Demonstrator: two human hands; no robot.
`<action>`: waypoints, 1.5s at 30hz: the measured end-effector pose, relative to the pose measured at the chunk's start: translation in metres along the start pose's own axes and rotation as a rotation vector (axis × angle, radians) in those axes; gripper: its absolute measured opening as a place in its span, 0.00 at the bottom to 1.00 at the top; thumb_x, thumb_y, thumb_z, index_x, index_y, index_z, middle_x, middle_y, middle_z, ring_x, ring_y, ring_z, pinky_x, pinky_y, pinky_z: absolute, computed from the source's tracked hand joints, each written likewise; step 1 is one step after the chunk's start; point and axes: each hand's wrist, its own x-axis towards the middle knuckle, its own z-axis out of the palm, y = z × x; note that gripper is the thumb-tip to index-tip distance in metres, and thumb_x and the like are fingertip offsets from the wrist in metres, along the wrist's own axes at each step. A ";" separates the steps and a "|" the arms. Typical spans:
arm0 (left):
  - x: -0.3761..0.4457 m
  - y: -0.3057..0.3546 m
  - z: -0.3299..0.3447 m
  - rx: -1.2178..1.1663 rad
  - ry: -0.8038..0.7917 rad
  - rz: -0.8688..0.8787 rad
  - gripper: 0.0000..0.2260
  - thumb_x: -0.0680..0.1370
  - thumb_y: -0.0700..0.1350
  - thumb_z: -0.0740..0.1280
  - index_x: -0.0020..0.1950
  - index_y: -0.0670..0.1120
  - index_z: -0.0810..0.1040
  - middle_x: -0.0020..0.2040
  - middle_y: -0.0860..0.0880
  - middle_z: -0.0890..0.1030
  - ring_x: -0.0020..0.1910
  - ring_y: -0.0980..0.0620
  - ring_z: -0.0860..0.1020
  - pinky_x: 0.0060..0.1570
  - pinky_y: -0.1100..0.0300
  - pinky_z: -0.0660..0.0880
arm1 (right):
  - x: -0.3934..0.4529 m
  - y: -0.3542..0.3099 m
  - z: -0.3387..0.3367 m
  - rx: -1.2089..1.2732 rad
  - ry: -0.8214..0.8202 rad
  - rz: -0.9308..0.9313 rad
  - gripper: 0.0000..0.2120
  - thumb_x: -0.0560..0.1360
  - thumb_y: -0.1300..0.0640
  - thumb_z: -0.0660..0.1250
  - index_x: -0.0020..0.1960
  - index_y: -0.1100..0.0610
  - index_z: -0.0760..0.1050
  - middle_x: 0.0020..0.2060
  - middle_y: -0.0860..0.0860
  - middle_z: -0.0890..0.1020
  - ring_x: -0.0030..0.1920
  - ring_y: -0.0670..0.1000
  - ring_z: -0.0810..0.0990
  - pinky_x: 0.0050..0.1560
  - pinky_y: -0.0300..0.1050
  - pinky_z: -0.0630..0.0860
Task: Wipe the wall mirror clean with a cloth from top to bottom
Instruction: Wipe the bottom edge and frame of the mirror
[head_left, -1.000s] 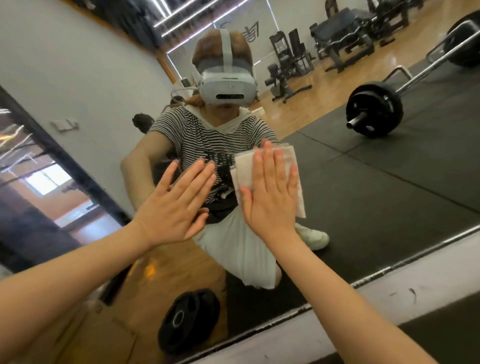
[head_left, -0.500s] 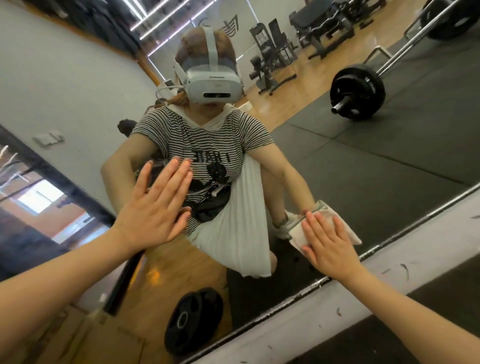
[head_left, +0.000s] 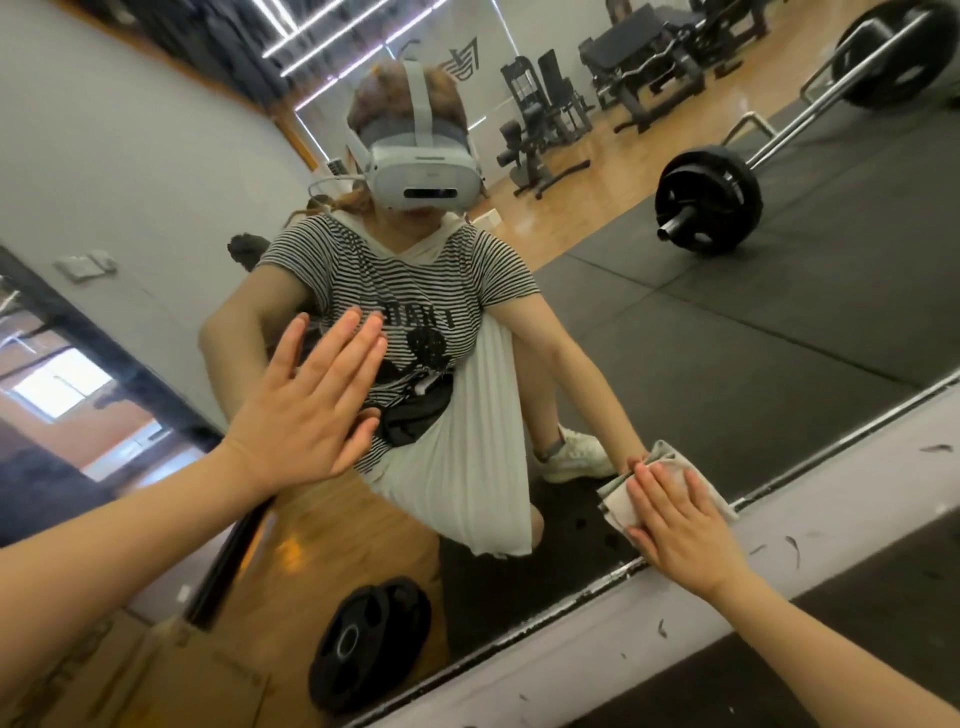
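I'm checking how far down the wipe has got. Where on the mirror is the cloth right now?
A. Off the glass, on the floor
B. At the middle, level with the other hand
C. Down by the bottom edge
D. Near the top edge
C: the right hand presses the cloth flat on the mirror just above its bottom edge, well below the left hand.

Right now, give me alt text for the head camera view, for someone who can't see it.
A person's right hand presses a folded white cloth flat against the wall mirror near its bottom edge, while the left hand rests open on the glass. The mirror reflects the person, a barbell and a gym floor.
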 end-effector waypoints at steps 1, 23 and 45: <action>0.000 0.000 0.000 -0.003 0.000 0.000 0.32 0.79 0.51 0.55 0.77 0.34 0.54 0.78 0.37 0.54 0.77 0.39 0.57 0.74 0.39 0.49 | 0.000 -0.002 0.000 0.002 -0.006 0.011 0.28 0.84 0.46 0.40 0.79 0.58 0.41 0.79 0.53 0.43 0.78 0.53 0.43 0.77 0.55 0.41; 0.103 -0.041 -0.034 -0.132 0.096 -0.136 0.29 0.78 0.50 0.55 0.76 0.37 0.60 0.76 0.39 0.60 0.78 0.46 0.50 0.75 0.46 0.43 | 0.275 -0.087 -0.098 0.322 0.325 0.755 0.32 0.78 0.50 0.50 0.76 0.64 0.48 0.76 0.58 0.53 0.76 0.57 0.52 0.73 0.60 0.48; 0.141 -0.042 -0.017 -0.039 0.079 -0.048 0.26 0.80 0.49 0.57 0.76 0.38 0.63 0.75 0.36 0.64 0.75 0.39 0.58 0.72 0.41 0.52 | 0.246 -0.067 -0.081 0.258 0.337 0.521 0.29 0.83 0.47 0.39 0.78 0.58 0.34 0.79 0.55 0.41 0.78 0.52 0.38 0.76 0.56 0.40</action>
